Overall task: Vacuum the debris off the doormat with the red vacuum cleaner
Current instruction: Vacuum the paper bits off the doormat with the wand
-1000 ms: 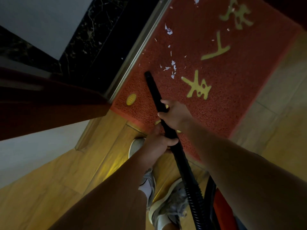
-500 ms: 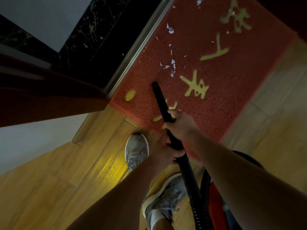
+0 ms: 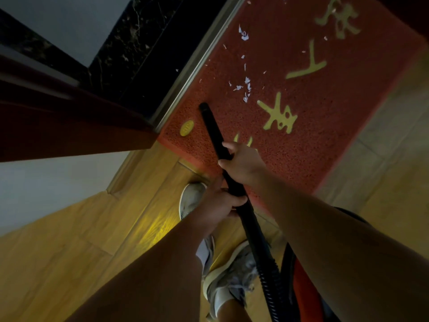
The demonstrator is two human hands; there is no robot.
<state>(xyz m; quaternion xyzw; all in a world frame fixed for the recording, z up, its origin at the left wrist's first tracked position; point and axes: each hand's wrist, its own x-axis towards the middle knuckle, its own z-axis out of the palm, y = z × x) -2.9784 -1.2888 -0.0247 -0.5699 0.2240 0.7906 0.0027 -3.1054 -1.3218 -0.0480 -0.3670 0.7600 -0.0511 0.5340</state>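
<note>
A red doormat (image 3: pixel 325 126) with yellow characters lies against the door sill. White paper scraps (image 3: pixel 246 86) are scattered over its left and upper part. The black vacuum wand (image 3: pixel 212 131) slants across the mat's near corner, its open tip on the mat a little below the scraps. My right hand (image 3: pixel 243 163) grips the wand higher up. My left hand (image 3: pixel 220 203) grips it just below, over the mat's near edge. The ribbed hose (image 3: pixel 267 273) runs down to the red vacuum body (image 3: pixel 304 284), mostly hidden under my right forearm.
A metal door sill (image 3: pixel 197 66) and dark marble threshold border the mat's left side. A dark red door edge (image 3: pixel 69 126) juts in from the left. My two grey sneakers (image 3: pixel 192 198) stand on the yellowish wood floor beside the mat's near corner.
The wand tip swung back from near the scraps, then slid left and forward again toward the mat's near-left corner. Both hands kept their hold on the wand.
</note>
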